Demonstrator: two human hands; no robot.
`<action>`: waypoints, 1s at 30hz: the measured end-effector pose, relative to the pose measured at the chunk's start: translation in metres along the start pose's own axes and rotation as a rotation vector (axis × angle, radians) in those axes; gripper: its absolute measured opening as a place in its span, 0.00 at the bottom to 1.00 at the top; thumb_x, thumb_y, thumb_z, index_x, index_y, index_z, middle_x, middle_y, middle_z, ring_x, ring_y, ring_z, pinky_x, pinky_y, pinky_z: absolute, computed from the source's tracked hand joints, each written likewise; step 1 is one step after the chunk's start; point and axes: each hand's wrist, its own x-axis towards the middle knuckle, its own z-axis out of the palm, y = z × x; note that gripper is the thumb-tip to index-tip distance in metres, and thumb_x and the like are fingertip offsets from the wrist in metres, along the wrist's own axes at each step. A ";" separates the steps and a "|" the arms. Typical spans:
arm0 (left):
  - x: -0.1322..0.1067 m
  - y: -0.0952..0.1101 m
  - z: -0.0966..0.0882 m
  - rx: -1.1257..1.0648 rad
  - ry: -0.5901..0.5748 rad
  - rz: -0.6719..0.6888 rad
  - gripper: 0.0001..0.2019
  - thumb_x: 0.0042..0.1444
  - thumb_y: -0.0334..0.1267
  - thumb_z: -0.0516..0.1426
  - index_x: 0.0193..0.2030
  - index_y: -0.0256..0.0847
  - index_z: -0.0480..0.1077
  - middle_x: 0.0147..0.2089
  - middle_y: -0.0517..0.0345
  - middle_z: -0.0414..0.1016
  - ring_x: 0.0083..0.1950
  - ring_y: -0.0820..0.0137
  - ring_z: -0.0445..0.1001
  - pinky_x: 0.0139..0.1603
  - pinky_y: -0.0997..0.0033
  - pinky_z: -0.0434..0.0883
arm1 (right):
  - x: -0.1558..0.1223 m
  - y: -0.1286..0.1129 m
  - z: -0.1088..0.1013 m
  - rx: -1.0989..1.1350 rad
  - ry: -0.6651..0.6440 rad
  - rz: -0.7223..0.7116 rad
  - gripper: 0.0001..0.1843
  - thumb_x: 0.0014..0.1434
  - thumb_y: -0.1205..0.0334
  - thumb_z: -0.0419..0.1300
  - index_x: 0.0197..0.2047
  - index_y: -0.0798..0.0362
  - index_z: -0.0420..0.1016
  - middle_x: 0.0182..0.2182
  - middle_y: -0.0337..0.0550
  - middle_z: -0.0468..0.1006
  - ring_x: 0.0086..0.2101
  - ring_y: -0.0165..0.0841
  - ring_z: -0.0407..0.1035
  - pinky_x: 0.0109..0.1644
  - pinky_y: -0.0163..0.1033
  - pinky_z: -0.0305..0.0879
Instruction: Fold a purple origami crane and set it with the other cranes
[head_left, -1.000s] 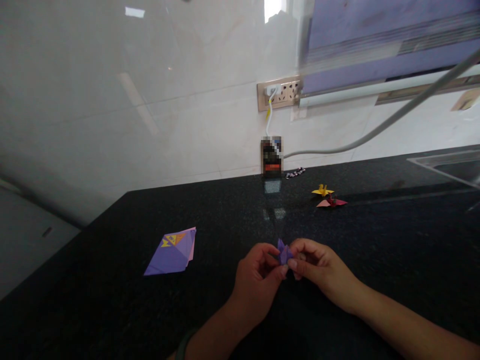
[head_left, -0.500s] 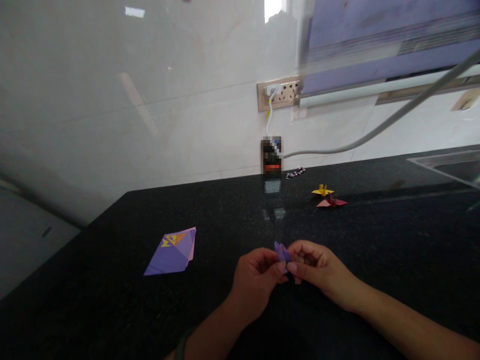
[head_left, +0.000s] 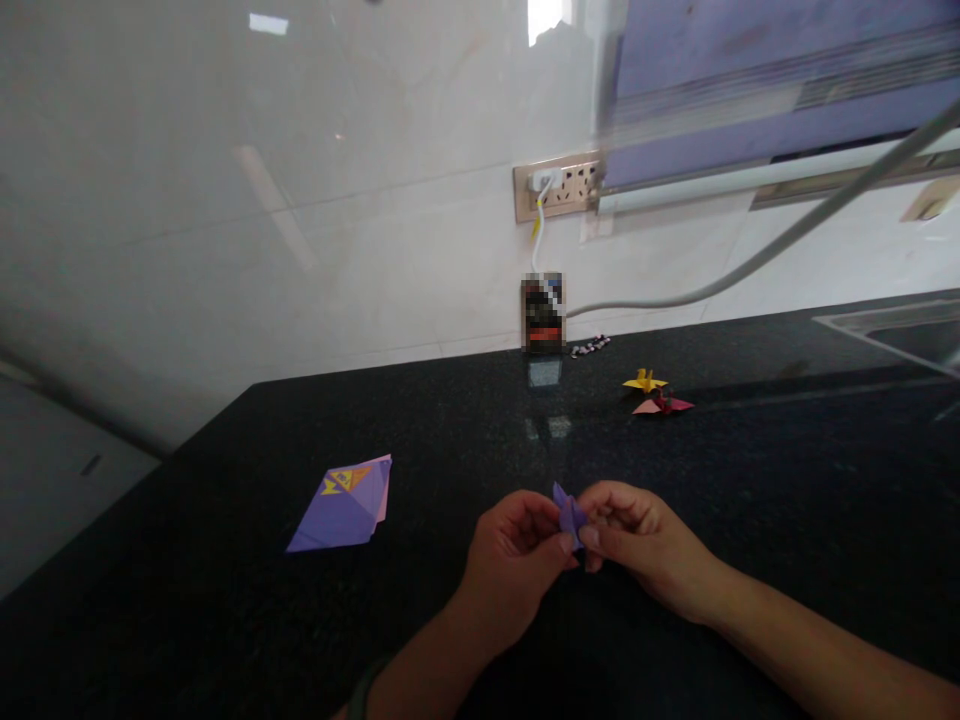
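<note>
A small folded purple paper piece is pinched between both my hands just above the black counter. My left hand grips its left side with curled fingers. Fingers of my right hand close on its right side. Only the paper's upper tip shows above my fingertips.
A larger folded purple paper lies on the counter to the left. A yellow paper crane and a red paper crane sit at the back right. A dark small object stands against the wall under a socket strip.
My fingers have shifted slightly on the purple paper piece, which stays between both hands at the same spot.
</note>
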 end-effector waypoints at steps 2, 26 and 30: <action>0.000 0.000 0.000 -0.024 0.012 0.002 0.05 0.42 0.28 0.60 0.27 0.35 0.67 0.22 0.63 0.70 0.23 0.78 0.68 0.26 0.77 0.67 | 0.000 0.002 -0.001 0.015 -0.014 -0.029 0.03 0.50 0.67 0.60 0.31 0.54 0.71 0.22 0.35 0.71 0.22 0.23 0.64 0.27 0.31 0.60; -0.001 0.004 0.001 -0.158 -0.016 -0.055 0.04 0.38 0.27 0.61 0.23 0.34 0.69 0.21 0.58 0.73 0.22 0.75 0.70 0.26 0.76 0.67 | -0.002 -0.001 -0.005 -0.028 -0.072 -0.140 0.04 0.49 0.70 0.60 0.29 0.53 0.74 0.26 0.37 0.68 0.26 0.26 0.67 0.30 0.33 0.62; 0.000 0.000 -0.001 -0.183 -0.039 -0.077 0.04 0.39 0.29 0.61 0.24 0.34 0.69 0.22 0.58 0.74 0.22 0.73 0.71 0.26 0.74 0.67 | -0.001 0.001 -0.007 -0.001 -0.090 -0.112 0.03 0.50 0.69 0.60 0.29 0.53 0.74 0.27 0.37 0.67 0.25 0.27 0.67 0.29 0.34 0.63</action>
